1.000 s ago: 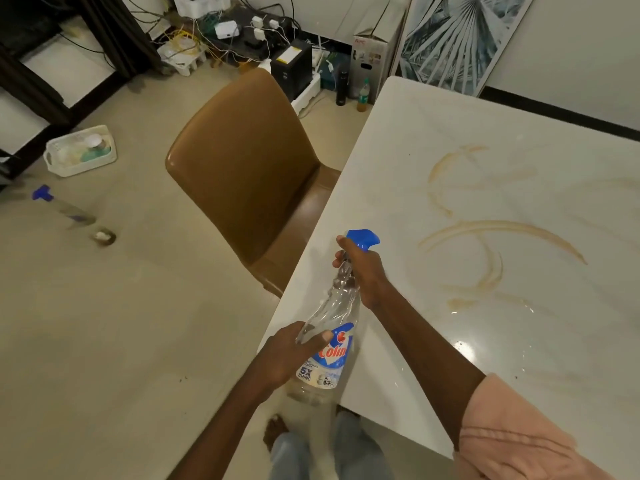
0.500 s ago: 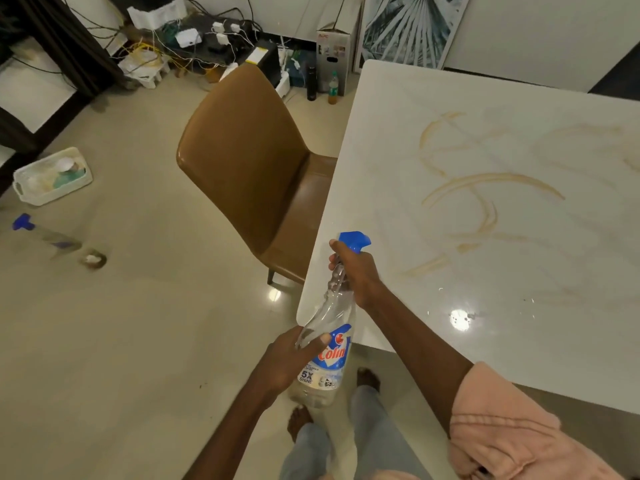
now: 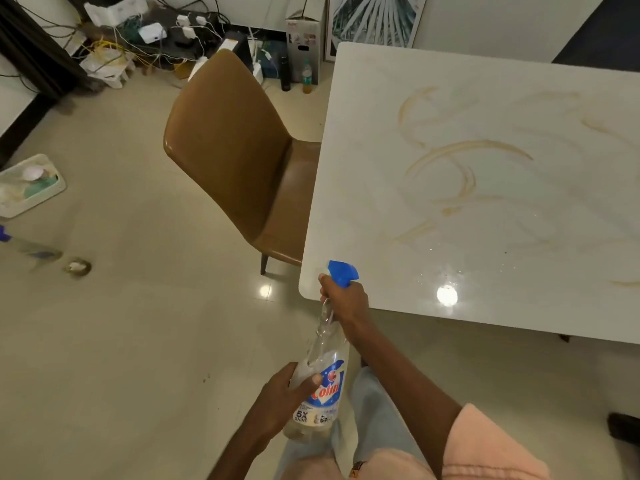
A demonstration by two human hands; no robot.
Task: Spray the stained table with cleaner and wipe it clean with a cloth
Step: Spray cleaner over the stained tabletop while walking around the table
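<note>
A clear spray bottle (image 3: 320,362) with a blue trigger head and a blue and red label hangs just off the near left corner of the white table (image 3: 349,188). My right hand (image 3: 344,299) grips its neck below the trigger. My left hand (image 3: 282,398) holds the bottle's lower body, thumb across the label. The nozzle points toward the tabletop. Brown curved stains (image 3: 464,168) streak the table's middle. Small droplets (image 3: 446,271) glisten near the front edge. No cloth is in view.
A brown leather chair (image 3: 235,161) stands against the table's left side. On the floor at the left lie a white tray (image 3: 31,185), another spray bottle (image 3: 24,245) and a small round object (image 3: 77,266). Cables, boxes and bottles crowd the far wall.
The view has drawn back from the table, so more floor shows in front of its near edge. Both hands keep their hold on the bottle, which now sits off the table corner.
</note>
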